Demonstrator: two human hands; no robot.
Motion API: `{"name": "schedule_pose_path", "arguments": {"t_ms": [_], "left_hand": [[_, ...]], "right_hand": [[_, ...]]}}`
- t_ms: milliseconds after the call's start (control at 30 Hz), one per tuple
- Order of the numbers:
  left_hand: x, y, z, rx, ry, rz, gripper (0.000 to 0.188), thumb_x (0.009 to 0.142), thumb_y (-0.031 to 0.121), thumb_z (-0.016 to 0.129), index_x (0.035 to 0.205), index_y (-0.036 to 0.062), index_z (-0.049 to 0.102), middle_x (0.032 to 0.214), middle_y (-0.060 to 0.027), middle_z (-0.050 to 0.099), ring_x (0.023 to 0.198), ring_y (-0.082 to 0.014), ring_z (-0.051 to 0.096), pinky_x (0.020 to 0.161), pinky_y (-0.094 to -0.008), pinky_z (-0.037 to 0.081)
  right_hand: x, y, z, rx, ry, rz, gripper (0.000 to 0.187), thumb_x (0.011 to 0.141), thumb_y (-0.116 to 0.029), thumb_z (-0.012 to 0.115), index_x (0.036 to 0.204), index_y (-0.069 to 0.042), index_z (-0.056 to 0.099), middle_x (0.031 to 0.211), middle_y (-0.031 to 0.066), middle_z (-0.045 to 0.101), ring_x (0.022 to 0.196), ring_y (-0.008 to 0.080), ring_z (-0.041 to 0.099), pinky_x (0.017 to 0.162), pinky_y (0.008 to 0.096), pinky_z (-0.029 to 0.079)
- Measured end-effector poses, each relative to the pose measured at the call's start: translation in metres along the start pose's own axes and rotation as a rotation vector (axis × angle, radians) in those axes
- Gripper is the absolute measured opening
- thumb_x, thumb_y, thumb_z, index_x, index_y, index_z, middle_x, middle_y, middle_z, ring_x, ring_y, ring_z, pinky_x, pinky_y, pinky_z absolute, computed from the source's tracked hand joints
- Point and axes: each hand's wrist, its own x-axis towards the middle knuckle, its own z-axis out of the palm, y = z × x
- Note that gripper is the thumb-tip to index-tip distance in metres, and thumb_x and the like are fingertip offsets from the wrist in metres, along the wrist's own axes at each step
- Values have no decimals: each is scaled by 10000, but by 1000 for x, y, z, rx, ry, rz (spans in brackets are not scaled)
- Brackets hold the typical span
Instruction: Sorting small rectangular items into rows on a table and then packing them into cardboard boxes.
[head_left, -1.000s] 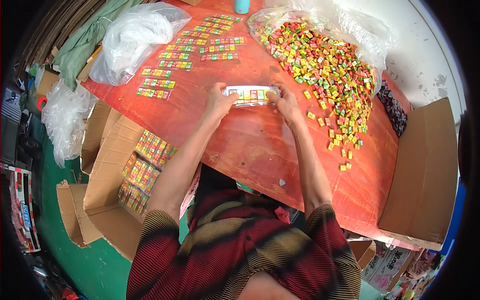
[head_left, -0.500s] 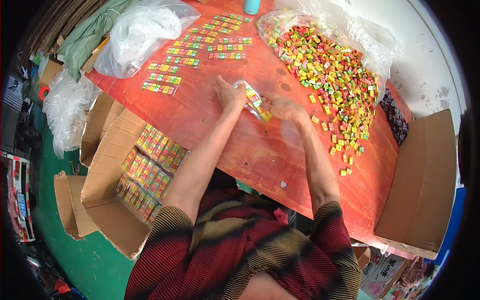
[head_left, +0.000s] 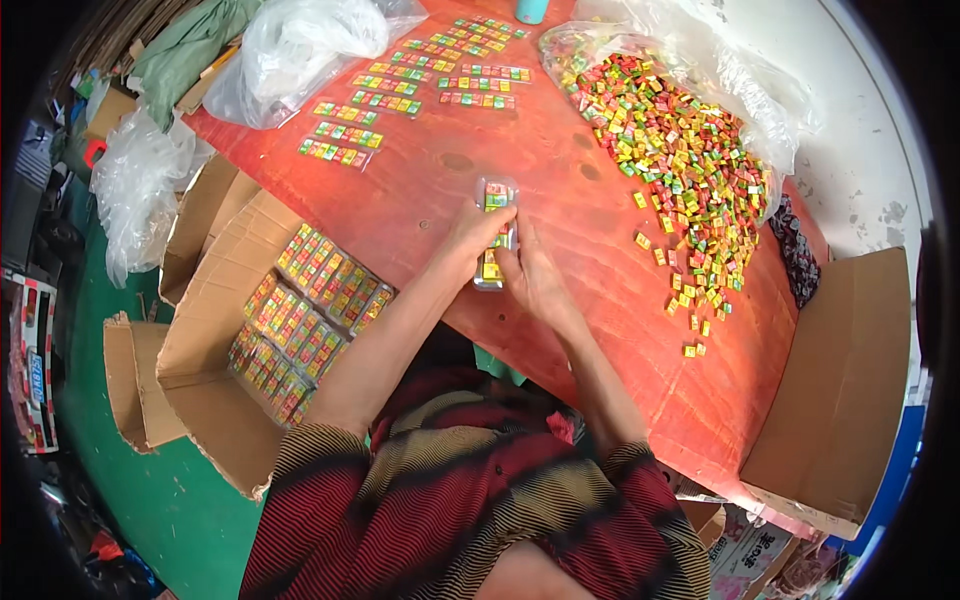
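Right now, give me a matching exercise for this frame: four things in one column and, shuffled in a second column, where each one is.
Things:
1. clear strip pack
2. loose candy pile
3. cardboard box
4. filled strips

Places:
A. in rows at the far left part of the table
B. spilling from a clear bag on the table's right
C. held between both hands, left hand, right hand
D. on the floor, left of the table

Pairs: 1-C, 2-B, 3-D, 4-A
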Motion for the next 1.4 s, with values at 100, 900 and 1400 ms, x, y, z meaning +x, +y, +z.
{"name": "schedule_pose_path", "arguments": {"t_ms": [100, 900, 1400], "left_hand": [[-18, -10, -9, -41, 81, 38, 266, 816, 158, 578, 1034, 46, 475, 882, -43, 536, 774, -113, 537, 672, -288, 467], [-139, -25, -71, 99, 162, 245, 543, 783, 81, 491, 1233, -22, 204, 1068, -260, 454, 1003, -326, 496, 834, -372, 403], [-191, -75, -124, 173, 263, 326, 652, 810, 135, 538, 1307, -26, 148, 1187, -190, 409, 1118, -225, 429, 914, -313, 364]], "right_hand": [[-15, -28, 7, -45, -15, 52, 597, 824, -141, 458, 1310, 43, 165, 1083, 301, 431, 976, 434, 472, 789, 436, 410], [-12, -72, 65, 693, -281, 435, 611, 862, -149, 509, 1346, 0, 168, 1138, 130, 473, 971, 164, 499, 834, 274, 407], [-27, -83, 119, 558, -622, 310, 333, 880, -126, 472, 1185, -9, 410, 970, 53, 537, 877, 97, 502, 769, 218, 406]]}}
